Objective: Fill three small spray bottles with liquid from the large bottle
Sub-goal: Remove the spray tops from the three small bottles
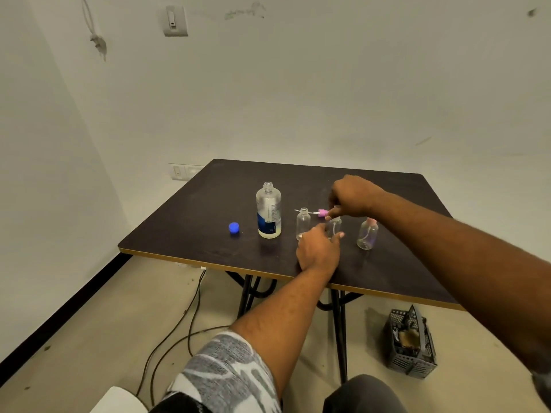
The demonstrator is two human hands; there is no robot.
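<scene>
Head view: dark table [193, 222] with pale edging. A grey slotted basket [411, 350] sits on the floor below its near edge, right end. Large bottle [268, 210] stands upright and uncapped, in from the near edge toward the left corner. Its label is blue and white, print too small to read. Left hand [319, 251] curls round the middle small bottle [335, 226], gripping it. Left small bottle [303, 223] is open-necked. Right small bottle [368, 234] wears a pink top and stands apart. Right hand [354, 195] pinches a pink spray head [322, 213], dip tube pointing left past the left bottle's neck. Blue cap [234, 227] lies just left of the large bottle.
</scene>
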